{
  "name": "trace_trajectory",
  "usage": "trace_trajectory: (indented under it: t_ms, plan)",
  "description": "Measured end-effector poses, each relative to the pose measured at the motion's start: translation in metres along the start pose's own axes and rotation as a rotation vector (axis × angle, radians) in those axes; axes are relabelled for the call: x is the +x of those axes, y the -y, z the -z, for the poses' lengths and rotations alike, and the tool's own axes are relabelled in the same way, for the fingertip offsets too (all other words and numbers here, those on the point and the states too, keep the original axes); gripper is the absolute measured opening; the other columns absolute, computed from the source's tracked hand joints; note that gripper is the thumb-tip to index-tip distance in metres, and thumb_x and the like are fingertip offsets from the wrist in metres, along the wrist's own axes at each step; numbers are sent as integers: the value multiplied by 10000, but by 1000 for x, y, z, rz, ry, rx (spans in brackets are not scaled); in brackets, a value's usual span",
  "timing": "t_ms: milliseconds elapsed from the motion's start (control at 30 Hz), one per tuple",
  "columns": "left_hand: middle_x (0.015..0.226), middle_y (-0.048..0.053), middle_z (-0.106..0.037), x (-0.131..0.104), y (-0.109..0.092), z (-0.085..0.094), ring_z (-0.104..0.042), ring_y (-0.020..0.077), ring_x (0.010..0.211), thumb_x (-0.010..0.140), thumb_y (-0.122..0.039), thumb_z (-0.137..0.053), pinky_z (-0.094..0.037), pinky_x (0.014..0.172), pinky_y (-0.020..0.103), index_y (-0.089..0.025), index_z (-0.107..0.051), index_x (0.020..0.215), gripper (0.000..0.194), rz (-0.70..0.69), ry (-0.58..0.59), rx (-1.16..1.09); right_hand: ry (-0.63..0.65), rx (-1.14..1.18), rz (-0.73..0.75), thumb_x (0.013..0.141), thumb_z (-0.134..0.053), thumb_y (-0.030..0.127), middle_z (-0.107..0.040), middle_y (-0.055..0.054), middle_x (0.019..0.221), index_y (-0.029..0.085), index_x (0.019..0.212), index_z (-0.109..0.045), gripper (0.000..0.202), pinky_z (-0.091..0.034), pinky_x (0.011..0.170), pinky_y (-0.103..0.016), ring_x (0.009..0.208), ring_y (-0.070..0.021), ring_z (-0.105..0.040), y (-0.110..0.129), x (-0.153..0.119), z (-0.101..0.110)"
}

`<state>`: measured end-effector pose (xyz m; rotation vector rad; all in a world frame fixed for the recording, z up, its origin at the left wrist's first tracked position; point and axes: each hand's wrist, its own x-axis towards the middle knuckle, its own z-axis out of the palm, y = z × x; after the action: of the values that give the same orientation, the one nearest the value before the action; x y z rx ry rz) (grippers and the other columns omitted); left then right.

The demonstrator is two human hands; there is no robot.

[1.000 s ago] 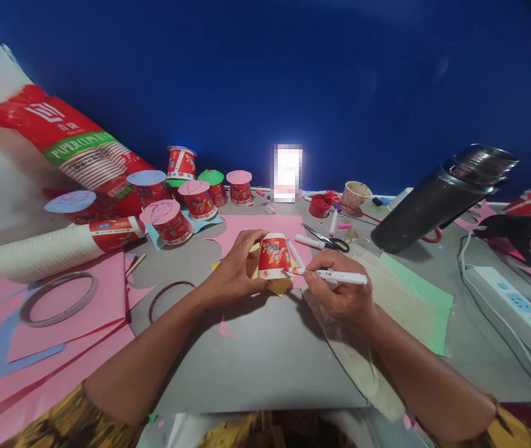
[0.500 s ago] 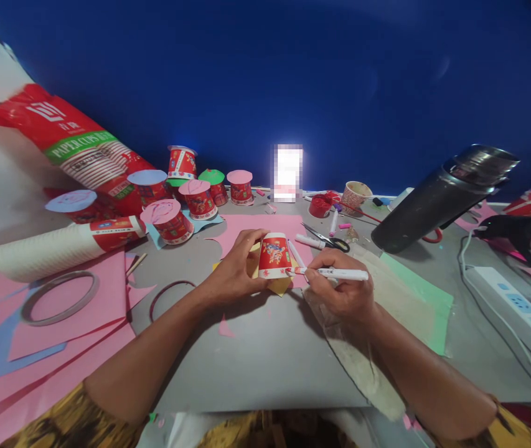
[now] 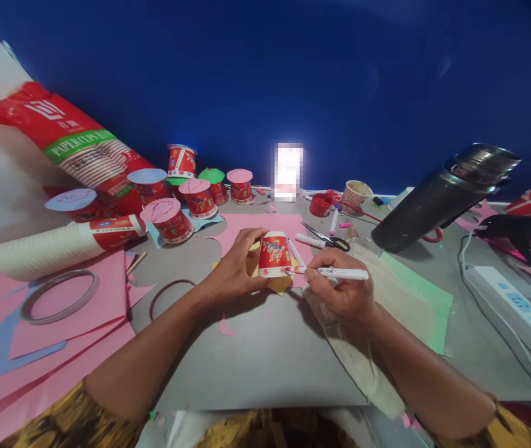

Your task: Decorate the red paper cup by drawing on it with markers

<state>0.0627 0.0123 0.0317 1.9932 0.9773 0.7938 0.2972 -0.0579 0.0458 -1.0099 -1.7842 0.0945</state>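
Note:
My left hand point(image 3: 241, 264) is closed around the left side of a red paper cup point(image 3: 274, 250) with a white lower band and a printed picture. Small red marks show on that band. In my right hand point(image 3: 342, 289) is a white marker point(image 3: 344, 274), its red tip at the lower right of the cup's band. Yellow paper point(image 3: 280, 286) lies under the cup, and pink paper point(image 3: 246, 225) spreads behind it. Close behind my right hand are a capped white marker point(image 3: 309, 241) and scissors point(image 3: 335, 241) with black handles.
Several decorated cups point(image 3: 167, 221) with paper discs stand at the back left. Nearby lie a stack of white cups point(image 3: 50, 249), a tape ring point(image 3: 29, 311) and pink sheets point(image 3: 73, 379). On the right are a dark flask point(image 3: 433, 202), a power strip point(image 3: 517, 305) and a cloth point(image 3: 377, 386).
The marker tip has shifted very slightly left along the cup's lower band. Both hands keep nearly the same position and grip.

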Motion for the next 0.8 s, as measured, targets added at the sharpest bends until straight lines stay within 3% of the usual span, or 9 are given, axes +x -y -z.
trace_trajectory:
  t_ms: [233, 600, 800]
  plan:
    - [1514, 125, -523, 0, 2, 0, -558, 355, 1433, 728, -384, -887, -479, 1222, 540, -276, -498, 1475, 849, -20, -9, 4, -2, -11, -16, 923, -655, 206, -724, 3, 691, 237, 813, -665, 114, -517, 552, -289, 575, -161, -670, 0, -1, 0]
    - [1496, 142, -507, 0, 3, -2, -560, 370, 1411, 712, -408, -902, -479, 1203, 567, -270, -497, 1458, 860, -38, -6, -16, 2, 16, 75, 919, -674, 170, -734, 1, 695, 236, 833, -670, 108, -487, 540, -280, 568, -158, -667, 3, 0, -3]
    - [1502, 144, -504, 0, 0, 0, -561, 364, 1405, 725, -406, -882, -497, 1183, 551, -262, -485, 1461, 848, -16, 7, -7, -19, 4, 32, 906, -662, 168, -732, 3, 681, 232, 809, -663, 117, -487, 527, -270, 569, -155, -677, 3, 1, -1]
